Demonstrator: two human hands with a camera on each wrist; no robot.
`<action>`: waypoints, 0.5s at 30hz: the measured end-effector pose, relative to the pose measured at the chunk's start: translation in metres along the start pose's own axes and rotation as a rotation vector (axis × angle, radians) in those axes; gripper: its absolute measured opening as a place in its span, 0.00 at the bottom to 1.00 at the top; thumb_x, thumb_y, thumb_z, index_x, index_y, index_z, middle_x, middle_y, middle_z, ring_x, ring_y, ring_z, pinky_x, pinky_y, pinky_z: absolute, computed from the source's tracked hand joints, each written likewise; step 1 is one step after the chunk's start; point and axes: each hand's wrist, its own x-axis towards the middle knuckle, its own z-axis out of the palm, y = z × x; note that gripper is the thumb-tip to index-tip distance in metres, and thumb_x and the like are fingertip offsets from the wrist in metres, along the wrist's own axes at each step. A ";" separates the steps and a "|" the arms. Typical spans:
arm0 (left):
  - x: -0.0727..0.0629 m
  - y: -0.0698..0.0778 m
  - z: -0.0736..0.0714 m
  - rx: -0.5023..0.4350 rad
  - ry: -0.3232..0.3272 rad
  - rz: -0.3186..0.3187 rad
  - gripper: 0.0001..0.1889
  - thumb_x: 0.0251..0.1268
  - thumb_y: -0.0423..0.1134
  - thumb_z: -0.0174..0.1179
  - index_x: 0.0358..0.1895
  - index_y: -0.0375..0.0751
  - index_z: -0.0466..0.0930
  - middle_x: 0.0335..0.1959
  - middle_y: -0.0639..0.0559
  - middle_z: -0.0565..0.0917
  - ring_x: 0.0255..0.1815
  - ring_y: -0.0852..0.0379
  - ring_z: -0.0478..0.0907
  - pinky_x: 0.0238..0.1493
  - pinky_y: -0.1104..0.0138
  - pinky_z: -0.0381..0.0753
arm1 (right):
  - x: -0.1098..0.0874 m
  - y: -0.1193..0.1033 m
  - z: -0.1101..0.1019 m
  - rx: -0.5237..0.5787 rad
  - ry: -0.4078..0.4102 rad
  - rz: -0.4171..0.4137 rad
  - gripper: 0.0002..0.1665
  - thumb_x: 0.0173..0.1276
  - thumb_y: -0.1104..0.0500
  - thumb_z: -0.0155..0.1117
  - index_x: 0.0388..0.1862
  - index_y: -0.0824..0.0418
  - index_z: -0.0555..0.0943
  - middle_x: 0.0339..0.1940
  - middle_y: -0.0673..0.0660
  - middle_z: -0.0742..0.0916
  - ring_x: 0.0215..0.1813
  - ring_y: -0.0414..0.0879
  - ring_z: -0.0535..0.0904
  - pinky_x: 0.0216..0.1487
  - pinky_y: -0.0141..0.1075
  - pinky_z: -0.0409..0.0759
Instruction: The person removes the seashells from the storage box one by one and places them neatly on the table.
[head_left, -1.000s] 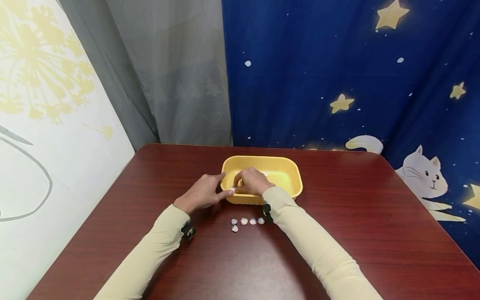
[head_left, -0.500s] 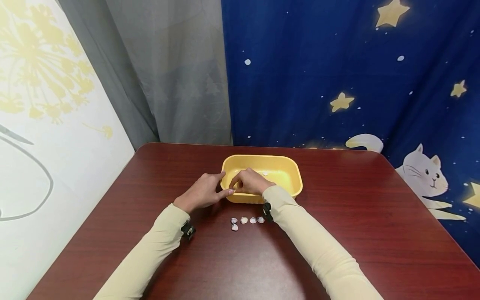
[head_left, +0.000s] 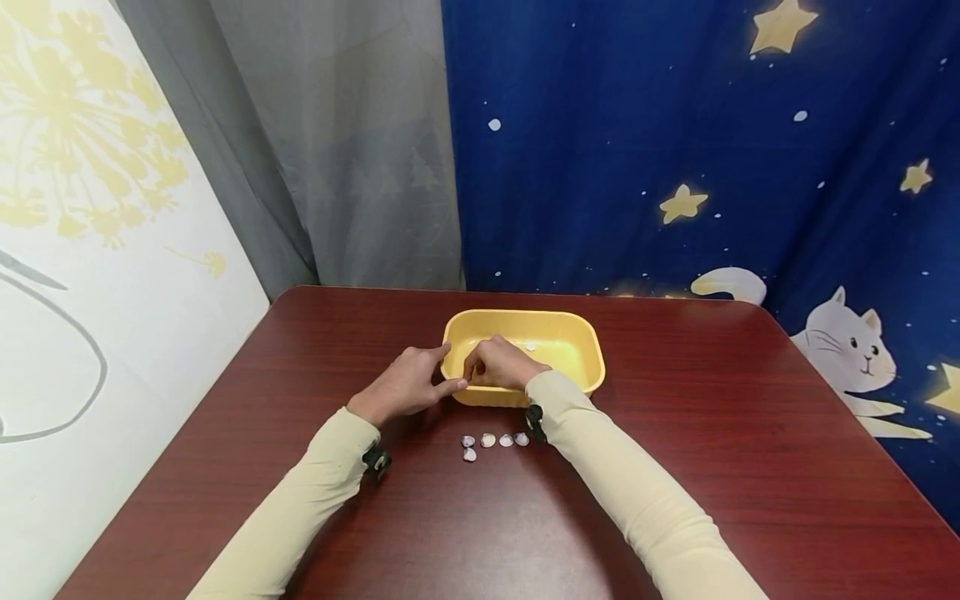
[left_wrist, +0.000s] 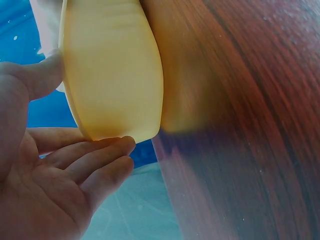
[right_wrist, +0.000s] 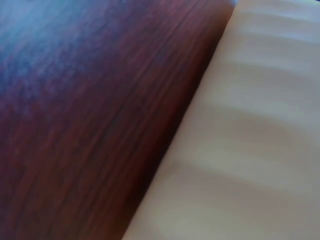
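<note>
A yellow plastic tub (head_left: 525,400) stands on the table. My left hand (head_left: 405,385) holds its near left corner, thumb at the front rim and index finger at the left rim. In the left wrist view, fingers (left_wrist: 102,160) of the left hand lie against the tub's outer wall (left_wrist: 112,75). My right hand (head_left: 501,363) reaches over the front rim into the tub, fingers bent downward; I cannot tell whether its hidden fingertips hold a shell. One pale seashell (head_left: 531,347) lies inside. The right wrist view shows only the tub wall (right_wrist: 240,145) and table.
Several small seashells (head_left: 488,440) lie in a short row on the dark red wooden table (head_left: 675,400) in front of the tub, with one shell (head_left: 469,455) just below the row's left end. Grey and blue star-patterned curtains (head_left: 600,150) hang behind.
A pale shell seen at the right fingertips one second ago is now out of sight. The right fingers shifted slightly left, then back. The left hand stays on the tub.
</note>
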 end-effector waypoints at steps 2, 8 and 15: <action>0.000 0.000 0.000 -0.005 -0.006 -0.007 0.40 0.67 0.57 0.63 0.71 0.28 0.68 0.41 0.38 0.88 0.40 0.54 0.82 0.48 0.61 0.84 | 0.000 0.000 0.000 0.005 -0.001 0.009 0.06 0.63 0.65 0.72 0.33 0.55 0.91 0.27 0.49 0.90 0.30 0.36 0.77 0.33 0.24 0.75; -0.001 0.000 0.000 -0.005 -0.004 -0.005 0.40 0.67 0.57 0.64 0.71 0.28 0.68 0.39 0.39 0.87 0.39 0.54 0.81 0.47 0.61 0.84 | -0.002 -0.002 -0.002 0.004 0.015 0.035 0.04 0.65 0.62 0.71 0.32 0.55 0.90 0.26 0.49 0.88 0.29 0.38 0.76 0.32 0.26 0.74; -0.001 0.001 -0.001 -0.005 -0.007 -0.009 0.41 0.67 0.58 0.63 0.71 0.29 0.68 0.49 0.36 0.87 0.45 0.52 0.83 0.53 0.57 0.85 | -0.005 0.000 -0.005 0.011 0.059 0.057 0.04 0.65 0.58 0.71 0.30 0.54 0.89 0.24 0.48 0.87 0.29 0.38 0.76 0.32 0.28 0.73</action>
